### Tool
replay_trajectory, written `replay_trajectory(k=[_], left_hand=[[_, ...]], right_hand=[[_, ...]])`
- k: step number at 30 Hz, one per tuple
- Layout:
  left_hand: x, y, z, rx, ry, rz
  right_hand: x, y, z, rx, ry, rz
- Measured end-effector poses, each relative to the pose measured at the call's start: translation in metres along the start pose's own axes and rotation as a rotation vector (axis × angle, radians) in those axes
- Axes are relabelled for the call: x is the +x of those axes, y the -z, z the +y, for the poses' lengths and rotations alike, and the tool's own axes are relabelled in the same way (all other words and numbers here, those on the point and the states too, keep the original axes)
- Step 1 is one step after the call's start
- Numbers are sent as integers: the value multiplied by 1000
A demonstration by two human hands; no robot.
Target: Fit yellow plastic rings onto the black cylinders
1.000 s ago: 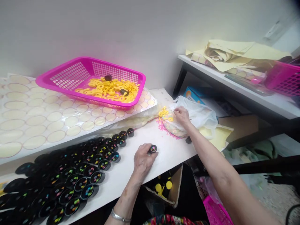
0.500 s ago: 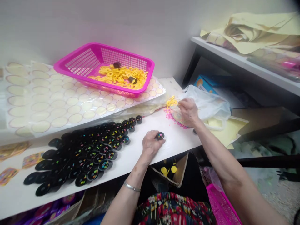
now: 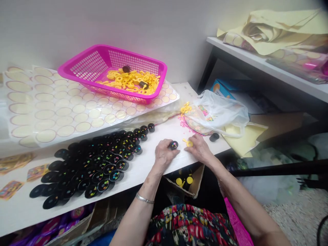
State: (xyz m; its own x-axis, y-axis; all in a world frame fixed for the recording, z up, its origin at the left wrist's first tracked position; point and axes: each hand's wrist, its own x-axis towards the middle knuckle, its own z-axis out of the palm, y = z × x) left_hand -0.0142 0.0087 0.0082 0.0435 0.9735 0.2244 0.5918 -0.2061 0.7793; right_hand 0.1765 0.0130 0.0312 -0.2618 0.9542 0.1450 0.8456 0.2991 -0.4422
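My left hand (image 3: 165,152) is closed around a small black cup (image 3: 174,145) that has bright coloured bits inside its open top. Just to the right, my right hand (image 3: 200,148) pinches a yellow plastic ring piece (image 3: 189,142) with a short stem, held a little apart from the cup. Left of my hands, many similar black cups (image 3: 102,167) stand in slanting rows, coloured bits showing in many of them. Beyond my right hand are a small pile of yellow pieces (image 3: 186,108) and scattered pink bits (image 3: 185,123). A single black cup (image 3: 214,137) lies right of my right hand.
A pink basket (image 3: 112,92) of yellow pieces sits on sheets of round stickers (image 3: 64,131). A white plastic bag (image 3: 222,112) lies at the right, below a shelf (image 3: 238,56). Beneath the table edge, a cardboard box (image 3: 197,181) holds yellow-ended pieces.
My right hand has come back from the small yellow pile toward my left hand, bringing a yellow ring piece. My left hand stays in nearly the same place with the black cup.
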Motion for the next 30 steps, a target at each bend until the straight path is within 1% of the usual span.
replay_trajectory(k=[3, 6, 8, 10, 12, 14, 17, 19, 21, 24, 27, 30], left_hand=[[-1, 1, 0, -26, -14, -5], [-1, 3, -1, -63, -10, -16], [-2, 5, -4, -160, 9, -19], [-4, 5, -8, -335, 54, 0], [-5, 5, -12, -530, 124, 60], [-6, 5, -13, -684, 205, 156], [-6, 6, -9, -834, 331, 278], [-5, 8, -4, -878, 392, 310], [-5, 10, 1, -874, 406, 289], [-5, 10, 6, -855, 383, 204], [-4, 8, 6, -834, 385, 125], [-2, 6, 5, -758, 358, 44]], right_hand=[[1, -1, -4, -30, -13, 7], [5, -1, -16, 101, -21, 128], [8, 1, -28, 200, 39, 191], [11, 2, -41, 229, 136, 192], [14, 2, -51, 194, 210, 163], [16, 0, -56, 148, 245, 148], [17, -4, -58, 91, 263, 146], [17, -6, -57, 48, 270, 136], [17, -7, -57, 19, 281, 128], [16, -9, -58, 13, 290, 148], [15, -12, -60, 12, 285, 188], [15, -16, -61, 56, 268, 198]])
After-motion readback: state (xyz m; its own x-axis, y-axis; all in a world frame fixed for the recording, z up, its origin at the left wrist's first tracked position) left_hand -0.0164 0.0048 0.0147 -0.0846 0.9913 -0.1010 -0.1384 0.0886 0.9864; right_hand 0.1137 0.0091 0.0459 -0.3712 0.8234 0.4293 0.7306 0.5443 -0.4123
